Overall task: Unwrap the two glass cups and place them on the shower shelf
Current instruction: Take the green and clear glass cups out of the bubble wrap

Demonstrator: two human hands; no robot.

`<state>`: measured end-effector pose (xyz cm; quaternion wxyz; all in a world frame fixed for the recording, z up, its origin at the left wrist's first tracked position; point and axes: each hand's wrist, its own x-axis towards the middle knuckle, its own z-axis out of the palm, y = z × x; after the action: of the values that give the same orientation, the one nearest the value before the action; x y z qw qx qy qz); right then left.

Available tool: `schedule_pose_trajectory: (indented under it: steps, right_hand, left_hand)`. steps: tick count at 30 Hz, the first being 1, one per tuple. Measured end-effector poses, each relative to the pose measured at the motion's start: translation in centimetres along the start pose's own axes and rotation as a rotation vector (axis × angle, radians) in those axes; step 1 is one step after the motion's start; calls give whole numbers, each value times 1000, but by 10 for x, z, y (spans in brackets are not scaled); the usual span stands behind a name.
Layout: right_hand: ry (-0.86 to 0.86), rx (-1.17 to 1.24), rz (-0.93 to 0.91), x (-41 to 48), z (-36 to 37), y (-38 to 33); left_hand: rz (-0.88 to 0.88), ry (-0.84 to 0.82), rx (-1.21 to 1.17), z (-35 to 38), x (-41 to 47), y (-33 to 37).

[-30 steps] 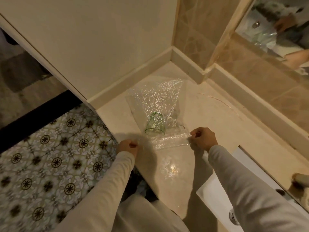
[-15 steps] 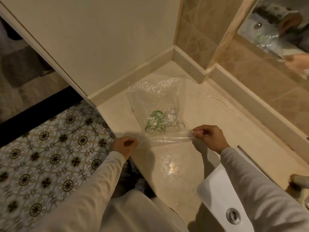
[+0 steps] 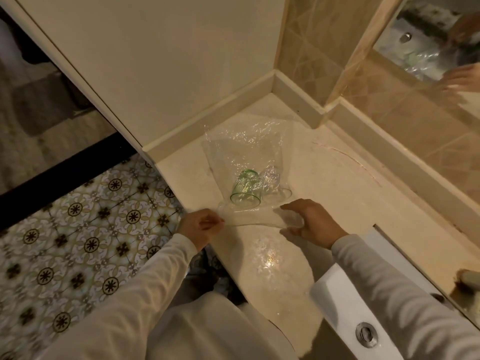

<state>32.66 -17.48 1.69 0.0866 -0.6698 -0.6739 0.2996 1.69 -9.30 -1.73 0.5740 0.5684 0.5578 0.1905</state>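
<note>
**Head view: wrap spread flat, 2 glass cups lying on it**

Both cups lie on the clear plastic bubble wrap sheet (image 3: 246, 146). It is spread over the cream marble tabletop (image 3: 337, 183) near the back corner, left of the white sink basin (image 3: 335, 297). The left hand (image 3: 200, 226) has its thumb and fingers (image 3: 217, 222) clenched on the sheet's near edge, pinching it. The right hand (image 3: 314, 223) lies over the near right corner with its fingers (image 3: 292, 206) released and spread. Whether they press the film I cannot tell.

The step in hand looks like clearing the last flap of wrap away from the cups. To do it well, draw the near edge slowly toward the body, low and flat along the tabletop rather than upward. A lifted sheet would probably set the cups rolling, since both are round and lie on their sides. Steadying a cup with the right hand before any further pull seems wise.

The green-tinted glass cup (image 3: 245, 189) lies tipped over with its long axis running away from the person. Its open mouth faces the hands and its base faces the wall. The clear glass cup (image 3: 276, 187) lies just beside it on the right, seemingly touching. It has roughly the same heading, mouth nearest, though its outline is faint against the film.
</note>
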Motion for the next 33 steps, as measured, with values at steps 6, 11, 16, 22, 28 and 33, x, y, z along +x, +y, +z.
schedule_pose_trajectory:
  steps: [6,11,16,22,28,33]
  right_hand:
    - [274,0,-158,-12,36,-34]
    - [193,-86,-45,-34,69,-21]
    - [303,579,711,-42,82,-42]
    - [586,1020,1109,-31,82,-59]
    - [766,1260,1214,-11,68,-52]
    - [775,1109,1195,-8,62,-39]
  left_hand:
    - [-4,18,27,3,-12,-4]
    - [22,-65,888,8,-15,-1]
    - [265,-156,1113,55,8,21]
    - [367,-289,1334,104,30,25]
    - [196,-371,1286,116,44,30]
    - [263,-410,1313,116,46,30]
